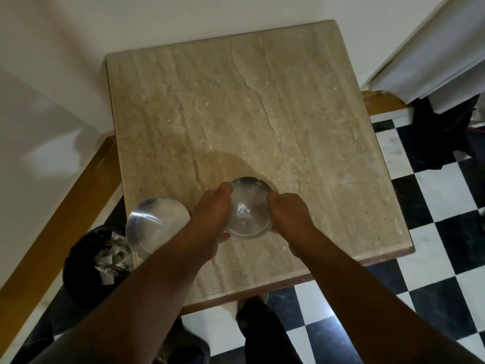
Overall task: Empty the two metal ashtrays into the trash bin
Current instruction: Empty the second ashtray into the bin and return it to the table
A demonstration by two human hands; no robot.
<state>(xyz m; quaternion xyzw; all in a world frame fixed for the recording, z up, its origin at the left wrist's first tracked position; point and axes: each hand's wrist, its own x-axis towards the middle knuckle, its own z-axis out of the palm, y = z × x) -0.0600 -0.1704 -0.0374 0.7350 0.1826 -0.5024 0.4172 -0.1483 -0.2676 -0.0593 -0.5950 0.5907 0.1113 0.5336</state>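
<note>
Firmly, both hands' grip circles round shiny metal ashtray [248, 207].

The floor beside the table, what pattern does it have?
A black-and-white checkerboard of square tiles on the floor, seen best in the head view.

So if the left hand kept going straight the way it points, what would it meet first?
Nothing new, it seems: the left hand already grips the ashtray; ahead lies only bare marble table, then probably the wall.
</note>
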